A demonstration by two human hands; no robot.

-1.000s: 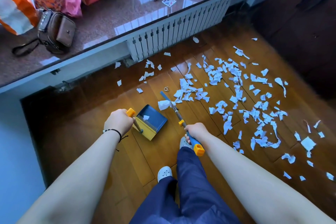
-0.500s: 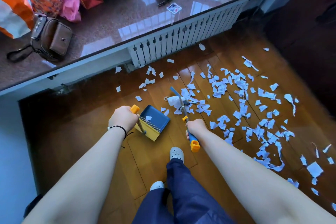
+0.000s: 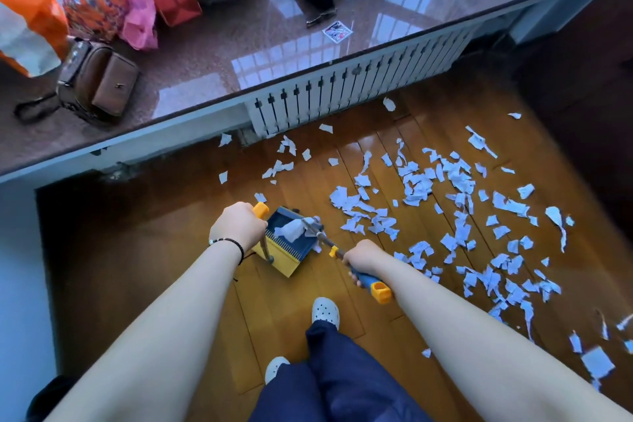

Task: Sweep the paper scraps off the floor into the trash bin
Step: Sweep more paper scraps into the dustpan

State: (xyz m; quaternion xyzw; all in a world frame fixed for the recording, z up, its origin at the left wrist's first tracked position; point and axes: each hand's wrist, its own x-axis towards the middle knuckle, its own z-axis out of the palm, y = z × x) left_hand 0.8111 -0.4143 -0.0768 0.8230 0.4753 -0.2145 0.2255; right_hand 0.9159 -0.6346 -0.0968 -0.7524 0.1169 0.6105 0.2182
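Far side is blocked by the stone ledge [image 3: 212, 55] and radiator grille [image 3: 342, 92]; bare wooden floor [image 3: 144, 250] lies open left of the dustpan [image 3: 291, 247].

The left hand [image 3: 238, 224] grips the yellow-tipped handle [image 3: 260, 210] of a blue and yellow dustpan [image 3: 291, 250] standing on the wooden floor [image 3: 154, 250]. The right hand [image 3: 364, 255] grips the blue broom handle [image 3: 371, 283], and the broom's far end lies over the dustpan, where a white scrap [image 3: 292, 229] sits. Paper scraps [image 3: 455, 216] lie scattered across the floor to the right of the dustpan, some near the white radiator [image 3: 342, 92]. On the desk [image 3: 212, 44] above it, a brown bag [image 3: 99, 80] sits near the left edge beside coloured bags [image 3: 113, 0].
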